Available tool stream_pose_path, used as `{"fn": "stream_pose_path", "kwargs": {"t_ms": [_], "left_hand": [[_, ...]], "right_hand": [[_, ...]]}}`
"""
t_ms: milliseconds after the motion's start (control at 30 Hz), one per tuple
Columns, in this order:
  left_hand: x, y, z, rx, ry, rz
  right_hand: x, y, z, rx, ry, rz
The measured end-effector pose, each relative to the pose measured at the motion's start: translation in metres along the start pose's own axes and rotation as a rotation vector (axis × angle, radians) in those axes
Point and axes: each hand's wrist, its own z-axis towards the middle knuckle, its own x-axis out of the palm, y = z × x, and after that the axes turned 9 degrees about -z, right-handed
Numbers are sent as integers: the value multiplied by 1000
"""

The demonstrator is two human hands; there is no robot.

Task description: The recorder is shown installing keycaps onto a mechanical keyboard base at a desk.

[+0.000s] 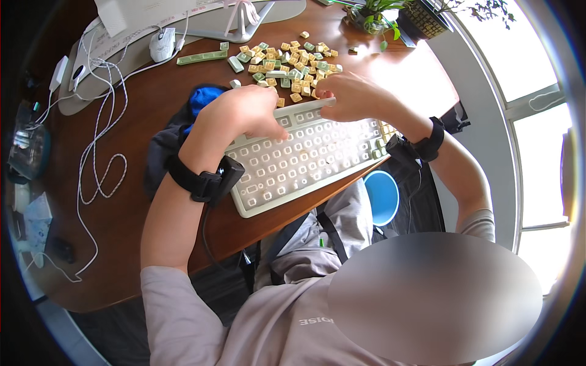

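A pale keyboard point(305, 160) with most keycaps off lies slantwise along the table's front edge, its white switch plate showing. A few green and yellow keycaps point(378, 149) remain at its right end. My left hand point(241, 113) is closed over the keyboard's far edge, thumb on the plate; its other fingers are largely hidden. Farther right, my right hand point(351, 97) pinches the same far edge between thumb and curled fingers. Just beyond both hands lies a loose pile of yellow, green and white keycaps point(299, 60).
A long green keycap point(201, 57) lies left of the pile. Behind are a white mouse point(162, 44), a stand point(244, 27) and potted plants point(372, 18). White cables point(101, 146) trail at left, near dark-blue cloth point(168, 137). A blue bin point(383, 198) stands below the table edge.
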Motion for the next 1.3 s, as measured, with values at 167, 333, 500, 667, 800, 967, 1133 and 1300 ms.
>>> {"fn": "stream_pose_path", "kwargs": {"t_ms": [167,333,500,667,800,967,1133,1300], "left_hand": [[1,0,4,-53,27,19],[1,1,4,-41,20,8],[2,0,-1,-27,-26,7],[2,-1,-3,-41,-23,5],[1,-2,0,-44,3,19],[3,-1,2,-52,-3,35],[3,-1,1,-46,-26,41],[2,-2,-1,-25,-33,48]], "right_hand": [[-2,12,9,77,80,-155],[-18,23,13,203,337,-108],[-28,31,14,232,350,-32],[-30,28,19,250,407,33],[-30,27,26,293,488,80],[-26,32,27,304,481,10],[-24,33,28,269,453,-28],[-24,31,35,268,519,20]]}}
